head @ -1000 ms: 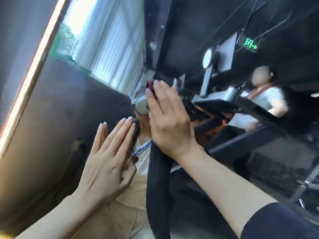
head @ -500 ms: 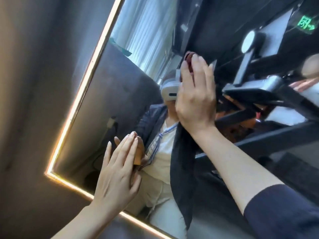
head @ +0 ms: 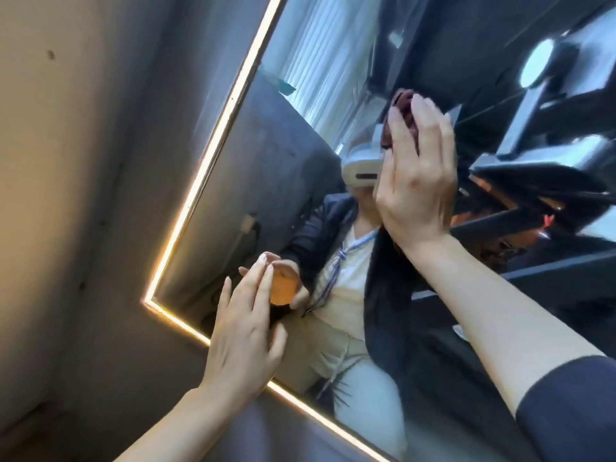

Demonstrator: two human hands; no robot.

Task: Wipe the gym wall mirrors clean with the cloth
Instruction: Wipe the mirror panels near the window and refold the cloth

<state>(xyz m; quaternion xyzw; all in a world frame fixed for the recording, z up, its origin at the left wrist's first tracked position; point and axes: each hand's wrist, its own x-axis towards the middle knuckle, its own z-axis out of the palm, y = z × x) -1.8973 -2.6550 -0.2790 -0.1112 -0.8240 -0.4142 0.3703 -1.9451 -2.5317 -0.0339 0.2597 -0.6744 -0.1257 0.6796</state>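
The wall mirror (head: 266, 181) fills the right side of the head view, with a lit strip along its left and bottom edges. My right hand (head: 416, 175) lies flat on the glass at upper centre and presses a dark red cloth (head: 401, 116) against it. Only a bunched part of the cloth shows above and left of my fingers. My left hand (head: 245, 331) rests on the glass near the mirror's lower left corner, fingers straight and together, holding nothing.
A bare beige-grey wall (head: 83, 195) lies left of and below the mirror. The glowing frame strip (head: 206, 155) marks the mirror's edge. The glass reflects a person in a headset, window blinds and dark gym machines.
The view has swung left, bringing the mirror's lit corner and the wall into sight. My right hand with the cloth has moved up the glass. My left hand stays flat on the glass.
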